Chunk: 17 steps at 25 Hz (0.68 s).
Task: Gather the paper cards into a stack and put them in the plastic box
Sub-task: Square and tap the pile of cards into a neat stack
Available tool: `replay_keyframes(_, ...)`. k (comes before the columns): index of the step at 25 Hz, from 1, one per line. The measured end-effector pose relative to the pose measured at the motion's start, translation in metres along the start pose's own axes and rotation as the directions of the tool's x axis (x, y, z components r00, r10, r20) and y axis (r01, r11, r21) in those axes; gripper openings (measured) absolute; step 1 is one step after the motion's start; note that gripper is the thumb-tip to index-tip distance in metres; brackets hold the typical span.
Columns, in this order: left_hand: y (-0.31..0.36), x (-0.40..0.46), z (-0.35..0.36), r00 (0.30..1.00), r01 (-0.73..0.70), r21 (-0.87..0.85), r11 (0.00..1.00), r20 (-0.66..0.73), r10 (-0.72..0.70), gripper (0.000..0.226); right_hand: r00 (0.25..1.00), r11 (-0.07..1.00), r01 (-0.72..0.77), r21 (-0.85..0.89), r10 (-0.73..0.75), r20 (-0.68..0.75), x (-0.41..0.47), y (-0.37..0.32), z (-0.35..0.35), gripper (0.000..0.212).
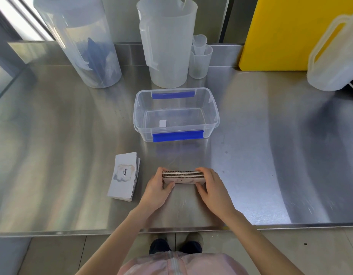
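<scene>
A stack of paper cards (183, 177) stands on its long edge on the steel counter, with my left hand (158, 188) gripping its left end and my right hand (212, 188) gripping its right end. A second pile of white cards (124, 177) printed "love" lies flat to the left of my hands. The clear plastic box (176, 113) with blue clips sits open just beyond the held stack; only a small white label shows inside it.
Two tall translucent pitchers (167, 42) and small nested cups (200, 58) stand behind the box. A yellow board (280, 30) leans at the back right beside a white jug (334, 56). The counter's front edge (112, 232) runs just below my wrists.
</scene>
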State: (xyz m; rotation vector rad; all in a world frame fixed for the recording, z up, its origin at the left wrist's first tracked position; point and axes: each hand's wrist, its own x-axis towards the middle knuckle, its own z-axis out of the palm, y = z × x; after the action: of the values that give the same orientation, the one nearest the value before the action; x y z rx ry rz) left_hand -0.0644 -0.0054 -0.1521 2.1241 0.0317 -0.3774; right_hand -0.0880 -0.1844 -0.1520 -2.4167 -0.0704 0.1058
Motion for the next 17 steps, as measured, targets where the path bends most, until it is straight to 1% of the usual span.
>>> replay_keyframes(1,0.001,0.000,-0.001,1.000,0.007,0.004,1.000,0.011,-0.007,0.027,1.000,0.999,-0.019,0.032,0.019,0.010,0.000,-0.001,0.000,0.037)
replay_keyframes(2,0.002,0.002,-0.002,1.000,0.024,-0.027,0.999,0.010,-0.024,0.027,0.998,0.992,-0.057,0.109,0.055,0.025,0.002,-0.003,-0.001,0.037)
replay_keyframes(3,0.006,0.003,-0.004,0.998,0.058,-0.100,0.993,0.002,-0.058,0.026,0.993,0.973,-0.113,0.203,0.105,0.048,0.004,-0.006,-0.003,0.036)
replay_keyframes(4,0.011,0.005,-0.007,0.994,0.101,-0.212,0.972,-0.008,-0.105,0.024,0.984,0.937,-0.178,0.300,0.161,0.078,0.006,-0.009,-0.005,0.035)
replay_keyframes(5,0.016,0.005,-0.011,0.988,0.140,-0.351,0.926,-0.009,-0.152,0.021,0.970,0.888,-0.244,0.391,0.215,0.117,0.007,-0.013,-0.007,0.033)
replay_keyframes(7,0.030,0.005,-0.015,0.978,0.181,-0.619,0.764,0.029,-0.208,0.012,0.940,0.769,-0.341,0.540,0.276,0.200,0.008,-0.020,-0.005,0.022)
replay_keyframes(8,0.035,0.005,-0.016,0.976,0.180,-0.675,0.716,0.033,-0.214,0.011,0.931,0.727,-0.365,0.581,0.280,0.235,0.009,-0.025,-0.003,0.015)
replay_keyframes(9,0.040,0.005,-0.018,0.976,0.169,-0.682,0.712,0.017,-0.216,0.016,0.925,0.709,-0.378,0.595,0.271,0.265,0.010,-0.031,-0.001,0.008)
replay_keyframes(10,0.044,0.006,-0.021,0.976,0.157,-0.655,0.739,-0.014,-0.219,0.024,0.923,0.717,-0.380,0.584,0.252,0.291,0.011,-0.036,-0.001,0.004)
replay_keyframes(12,0.051,0.008,-0.030,0.974,0.118,-0.573,0.811,-0.092,-0.207,0.031,0.930,0.769,-0.340,0.541,0.191,0.314,0.016,-0.047,-0.004,0.005)
replay_keyframes(14,0.053,0.010,-0.044,0.982,0.058,-0.530,0.846,-0.124,-0.145,0.025,0.944,0.789,-0.289,0.542,0.140,0.300,0.023,-0.058,-0.010,0.008)
replay_keyframes(16,0.052,0.011,-0.056,0.990,0.023,-0.499,0.866,-0.111,-0.090,0.009,0.959,0.794,-0.238,0.559,0.101,0.264,0.034,-0.068,-0.017,0.010)
replay_keyframes(17,0.050,0.011,-0.063,0.990,0.019,-0.482,0.876,-0.113,-0.084,0.004,0.963,0.801,-0.217,0.558,0.083,0.256,0.039,-0.074,-0.018,0.013)
